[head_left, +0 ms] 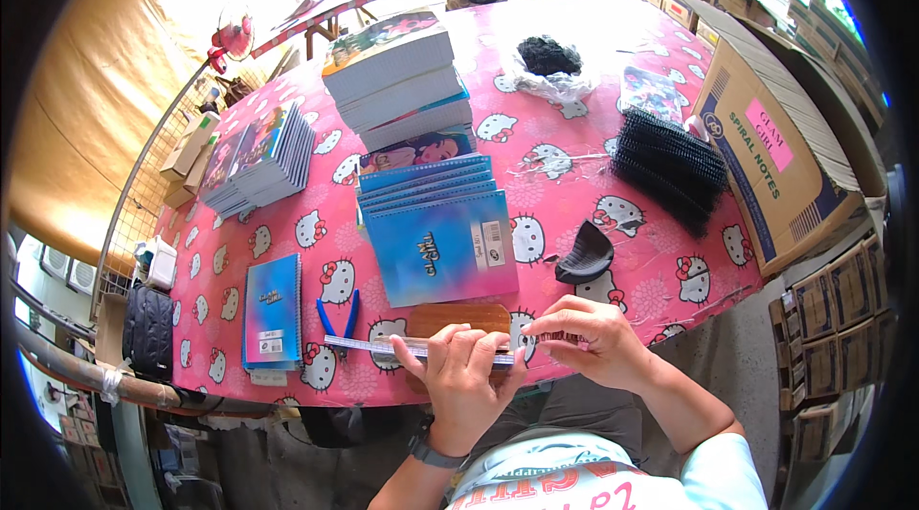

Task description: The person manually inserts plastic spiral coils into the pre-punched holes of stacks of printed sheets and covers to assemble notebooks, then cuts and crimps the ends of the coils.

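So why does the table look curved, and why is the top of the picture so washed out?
Head view: the fisheye lens bends the pink table toward the dark round rim. Daylight overexposes the far end, bleaching the white bag. Near the middle, both hands and the blue notebook look sharp and evenly lit.

Counter (670,290): covered with pink printed sheet, smooth, slight sheen, looks like plastic or oilcloth. Notebook (442,247) covers: glossy blue card, paper edges matt white. Wooden block (458,319) under the hands: brown, smooth, satin finish. Strip (383,345) held in both hands: thin, pale, reflective, metal or plastic, cannot tell which. Pliers (337,317): blue grips, smooth plastic. Spiral bindings (670,166): black plastic, dull gloss. Carton (766,156): brown corrugated cardboard, matt. Bag (550,79): clear crinkled plastic film.
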Motion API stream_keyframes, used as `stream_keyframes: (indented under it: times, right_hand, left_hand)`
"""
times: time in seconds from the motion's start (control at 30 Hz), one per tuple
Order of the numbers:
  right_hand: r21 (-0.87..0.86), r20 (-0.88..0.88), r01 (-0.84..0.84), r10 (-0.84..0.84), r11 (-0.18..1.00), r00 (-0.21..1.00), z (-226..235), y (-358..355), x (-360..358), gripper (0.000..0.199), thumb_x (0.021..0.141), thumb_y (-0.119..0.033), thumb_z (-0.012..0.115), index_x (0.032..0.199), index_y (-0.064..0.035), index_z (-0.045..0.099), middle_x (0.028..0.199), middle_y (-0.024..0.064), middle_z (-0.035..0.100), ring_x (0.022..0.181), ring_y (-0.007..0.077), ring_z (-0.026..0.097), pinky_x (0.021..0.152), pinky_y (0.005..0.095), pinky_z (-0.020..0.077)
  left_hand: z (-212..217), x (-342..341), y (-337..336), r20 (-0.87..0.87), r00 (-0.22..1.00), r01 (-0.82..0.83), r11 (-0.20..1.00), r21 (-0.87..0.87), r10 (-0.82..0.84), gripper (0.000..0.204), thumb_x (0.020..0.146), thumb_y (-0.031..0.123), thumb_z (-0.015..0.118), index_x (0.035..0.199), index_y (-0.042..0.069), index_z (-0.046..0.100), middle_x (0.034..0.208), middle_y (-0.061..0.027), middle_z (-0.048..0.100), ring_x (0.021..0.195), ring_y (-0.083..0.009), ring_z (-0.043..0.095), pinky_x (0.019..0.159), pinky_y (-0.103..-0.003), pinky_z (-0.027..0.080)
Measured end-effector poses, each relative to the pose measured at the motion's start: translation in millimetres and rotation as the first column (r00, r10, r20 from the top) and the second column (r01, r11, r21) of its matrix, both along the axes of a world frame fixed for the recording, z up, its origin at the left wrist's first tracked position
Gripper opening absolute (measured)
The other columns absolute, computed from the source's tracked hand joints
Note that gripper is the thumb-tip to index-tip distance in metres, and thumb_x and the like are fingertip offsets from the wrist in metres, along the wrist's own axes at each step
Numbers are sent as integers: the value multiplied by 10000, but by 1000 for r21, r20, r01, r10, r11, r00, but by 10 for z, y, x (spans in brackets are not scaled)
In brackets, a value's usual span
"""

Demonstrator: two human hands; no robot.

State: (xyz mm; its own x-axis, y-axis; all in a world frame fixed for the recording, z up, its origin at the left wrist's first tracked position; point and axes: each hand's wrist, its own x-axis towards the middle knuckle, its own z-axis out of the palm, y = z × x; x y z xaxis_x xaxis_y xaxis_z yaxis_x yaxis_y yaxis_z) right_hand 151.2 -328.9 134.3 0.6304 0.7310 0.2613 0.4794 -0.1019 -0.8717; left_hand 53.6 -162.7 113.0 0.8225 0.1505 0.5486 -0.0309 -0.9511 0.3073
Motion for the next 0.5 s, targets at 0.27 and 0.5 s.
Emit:
stream_keyframes:
  times: [0.27, 0.5]
  right_hand:
    - [115, 76, -34, 26, 993, 997, -48, 126, -32, 267, 716, 26, 715, 947, -106, 688, 875, 63, 581, 850, 209, 609, 707, 315, 528]
    - [51, 271, -158, 139, 986, 953, -87, 74, 1, 290, 738, -2, 695, 1009, -101, 665, 860, 64, 592, 847, 248, 588, 687, 351, 509]
  left_hand:
    - [104, -98, 238, 56, 975, 223, 953, -207, -216, 192, 724, 148, 765, 889, 144, 667, 863, 10, 667, 832, -188, 595, 881, -363, 341]
    - [133, -98, 221, 97, 974, 220, 948, -231, -203, 164, 708, 114, 766, 840, 139, 672, 834, 7, 676, 823, -182, 602, 860, -340, 349]
